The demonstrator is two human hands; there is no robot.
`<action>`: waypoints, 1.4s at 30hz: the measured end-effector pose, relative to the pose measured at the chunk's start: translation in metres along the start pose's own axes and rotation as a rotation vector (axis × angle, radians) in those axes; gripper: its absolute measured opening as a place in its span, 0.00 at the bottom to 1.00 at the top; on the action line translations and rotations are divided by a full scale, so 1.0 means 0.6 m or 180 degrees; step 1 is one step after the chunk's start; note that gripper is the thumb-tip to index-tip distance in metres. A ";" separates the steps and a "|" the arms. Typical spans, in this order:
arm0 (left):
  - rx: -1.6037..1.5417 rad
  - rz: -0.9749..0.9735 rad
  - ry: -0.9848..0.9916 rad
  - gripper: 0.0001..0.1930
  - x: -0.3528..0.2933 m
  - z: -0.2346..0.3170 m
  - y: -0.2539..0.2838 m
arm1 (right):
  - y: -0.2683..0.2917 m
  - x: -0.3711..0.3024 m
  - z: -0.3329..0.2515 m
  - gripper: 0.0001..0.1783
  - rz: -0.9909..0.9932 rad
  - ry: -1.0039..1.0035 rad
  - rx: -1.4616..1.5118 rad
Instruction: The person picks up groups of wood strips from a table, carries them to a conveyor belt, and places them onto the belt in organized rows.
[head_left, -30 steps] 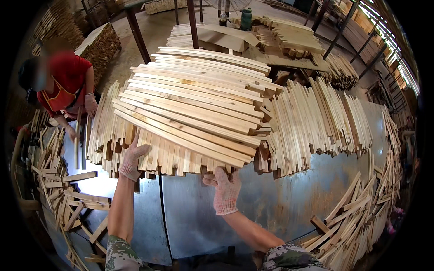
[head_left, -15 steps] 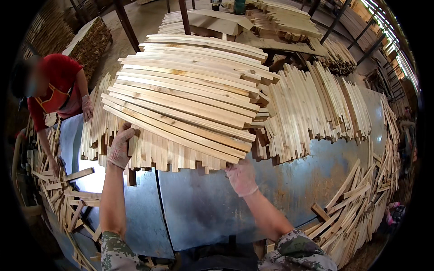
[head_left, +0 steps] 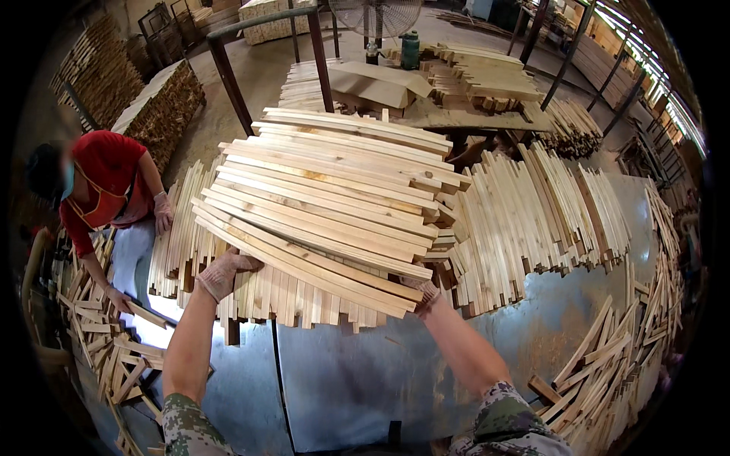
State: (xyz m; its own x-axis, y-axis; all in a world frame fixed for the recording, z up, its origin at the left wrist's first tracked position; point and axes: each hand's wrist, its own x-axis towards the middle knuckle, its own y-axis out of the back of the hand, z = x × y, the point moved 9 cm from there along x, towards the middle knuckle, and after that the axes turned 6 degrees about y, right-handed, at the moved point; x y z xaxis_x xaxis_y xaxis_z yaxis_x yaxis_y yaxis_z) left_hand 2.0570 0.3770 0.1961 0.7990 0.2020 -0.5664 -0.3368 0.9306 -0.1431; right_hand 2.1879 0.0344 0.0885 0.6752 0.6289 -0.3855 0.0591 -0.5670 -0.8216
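Observation:
A layer of long pale wooden strips (head_left: 319, 178) lies crosswise on top of another row of strips (head_left: 296, 300) whose ends point toward me. My left hand (head_left: 224, 275), in a light knit glove, is closed against the near edge of the closest crosswise strips (head_left: 304, 266), left of their middle. Those near strips slant, with a narrow gap behind them at the left. At their right ends my right hand (head_left: 427, 292), also gloved, is closed around the ends. Some of its fingers are hidden by the wood.
A blue-grey metal table (head_left: 342, 380) carries the wood. Loose strips lie heaped at the right (head_left: 601, 365) and left (head_left: 125, 365). More strips (head_left: 532, 216) stand in rows at right. A co-worker in red (head_left: 114, 175) works at the left. A dark metal frame (head_left: 228, 83) rises behind.
The view has tilted up, so the wood sits lower in it. My right hand has shifted onto the strips' right ends. The co-worker's lower hand has a short strip at it.

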 end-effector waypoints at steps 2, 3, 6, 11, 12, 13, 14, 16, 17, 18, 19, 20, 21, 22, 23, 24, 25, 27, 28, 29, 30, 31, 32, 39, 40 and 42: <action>0.0171 0.0016 -0.0128 0.21 0.004 0.003 0.004 | -0.008 0.014 -0.001 0.28 0.0022 0.0010 -0.0021; 0.0125 0.0123 -0.0153 0.21 0.001 0.006 0.003 | -0.010 0.021 -0.002 0.28 0.0040 0.0032 -0.0036; 0.0159 0.0309 -0.0179 0.20 0.004 0.006 0.007 | -0.017 0.038 0.000 0.28 0.0070 0.0073 -0.0061; -0.0103 -0.0017 -0.0065 0.24 0.006 0.008 -0.011 | -0.016 0.054 0.002 0.28 0.0122 0.0126 -0.0074; -0.0251 -0.0060 -0.0035 0.26 0.004 0.010 -0.021 | -0.014 0.054 0.000 0.28 0.0136 0.0146 -0.0079; -0.0238 -0.0091 0.0010 0.27 0.008 0.005 -0.022 | -0.012 0.055 -0.001 0.28 0.0151 0.0158 -0.0089; -0.0219 -0.0120 0.0051 0.28 0.011 0.001 -0.022 | -0.009 0.054 -0.003 0.28 0.0169 0.0185 -0.0098; 0.0055 -0.0113 -0.0133 0.31 0.024 -0.009 -0.010 | -0.005 0.050 -0.004 0.28 0.0187 0.0210 -0.0091; 0.0286 -0.0071 -0.0359 0.32 0.031 -0.014 -0.001 | -0.004 0.049 -0.006 0.28 0.0189 0.0221 -0.0108; 0.0518 -0.0028 -0.0585 0.33 0.037 -0.016 0.007 | -0.002 0.046 -0.007 0.28 0.0210 0.0238 -0.0121; 0.0118 -0.0081 -0.0521 0.35 0.043 -0.032 0.017 | 0.000 0.040 -0.006 0.28 0.0230 0.0240 -0.0131; -0.0272 -0.0149 -0.0459 0.36 0.038 -0.029 0.006 | 0.003 0.038 -0.006 0.28 0.0250 0.0257 -0.0152; -0.0661 -0.0217 -0.0395 0.38 0.039 -0.028 0.001 | 0.006 0.034 -0.006 0.28 0.0271 0.0267 -0.0151; -0.0195 -0.0263 -0.0664 0.30 0.050 -0.040 0.014 | 0.009 0.030 -0.007 0.28 0.0288 0.0286 -0.0168; -0.0420 -0.0269 -0.0617 0.28 0.054 -0.050 0.019 | 0.012 0.025 -0.007 0.29 0.0308 0.0293 -0.0177; -0.0645 -0.0274 -0.0567 0.27 0.058 -0.058 0.022 | 0.015 0.021 -0.008 0.29 0.0327 0.0310 -0.0184; -0.0877 -0.0292 -0.0504 0.26 0.063 -0.067 0.023 | 0.019 0.014 -0.007 0.29 0.0362 0.0324 -0.0194; -0.0889 -0.0309 -0.0513 0.28 0.053 -0.064 0.004 | 0.029 0.006 -0.006 0.29 0.0400 0.0351 -0.0207; -0.1177 -0.0278 -0.0434 0.30 0.045 -0.058 -0.005 | 0.033 0.002 -0.005 0.29 0.0418 0.0373 -0.0209; -0.1465 -0.0248 -0.0353 0.32 0.043 -0.058 -0.007 | 0.037 -0.004 -0.003 0.29 0.0428 0.0384 -0.0199; -0.1005 -0.0581 -0.0596 0.29 0.042 -0.060 -0.006 | 0.041 -0.010 -0.002 0.29 0.0449 0.0403 -0.0201; -0.1096 -0.0597 -0.0528 0.29 0.038 -0.068 -0.008 | 0.047 -0.018 0.000 0.29 0.0462 0.0404 -0.0193; -0.1186 -0.0614 -0.0460 0.29 0.034 -0.075 -0.010 | 0.054 -0.027 0.003 0.29 0.0475 0.0412 -0.0184; -0.1433 -0.0601 -0.0494 0.34 -0.072 -0.126 -0.031 | 0.103 -0.154 0.025 0.29 0.0655 0.0442 -0.0251; -0.1494 -0.0731 -0.0638 0.34 -0.100 -0.143 -0.036 | 0.112 -0.188 0.030 0.29 0.0685 0.0426 -0.0252; -0.1741 -0.0770 -0.0574 0.34 -0.150 -0.173 -0.041 | 0.129 -0.244 0.038 0.29 0.0749 0.0409 -0.0294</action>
State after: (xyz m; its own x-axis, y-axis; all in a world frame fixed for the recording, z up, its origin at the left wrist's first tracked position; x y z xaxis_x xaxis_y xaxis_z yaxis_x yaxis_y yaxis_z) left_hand 1.9418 0.3042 0.1667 0.9400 0.0978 -0.3269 -0.3040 0.6750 -0.6722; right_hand 2.0766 -0.0894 0.0720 0.7656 0.4051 -0.4998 -0.0475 -0.7391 -0.6719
